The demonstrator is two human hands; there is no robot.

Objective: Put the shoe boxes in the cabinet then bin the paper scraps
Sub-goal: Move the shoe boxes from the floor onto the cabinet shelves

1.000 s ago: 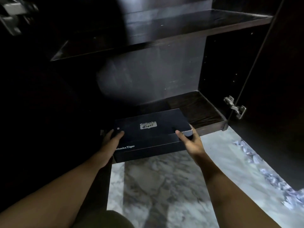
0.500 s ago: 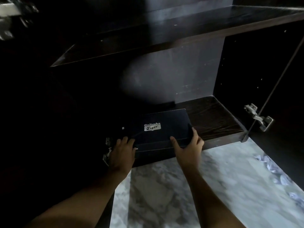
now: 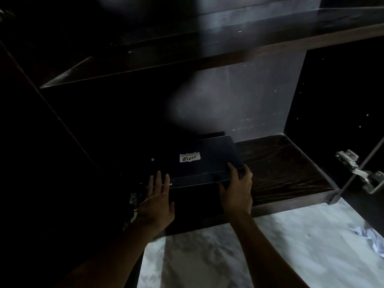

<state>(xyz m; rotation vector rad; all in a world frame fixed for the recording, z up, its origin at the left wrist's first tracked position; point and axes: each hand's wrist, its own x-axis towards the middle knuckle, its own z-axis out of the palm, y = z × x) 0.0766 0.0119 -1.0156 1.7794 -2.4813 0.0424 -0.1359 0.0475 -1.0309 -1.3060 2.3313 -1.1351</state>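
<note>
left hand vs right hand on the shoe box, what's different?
The left hand lies flat and open, fingers straight, pressing the near-left edge of the shoe box; the right hand curls around the near-right corner, thumb on the lid. The left hand sits in deeper shadow, the right is better lit. Both touch the box, which rests on the cabinet's bottom shelf.

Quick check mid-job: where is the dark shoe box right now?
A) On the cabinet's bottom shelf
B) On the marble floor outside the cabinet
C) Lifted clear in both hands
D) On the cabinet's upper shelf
A: the shoe box lies on the bottom shelf, left hand flat against its front, right hand at its near right corner.
</note>
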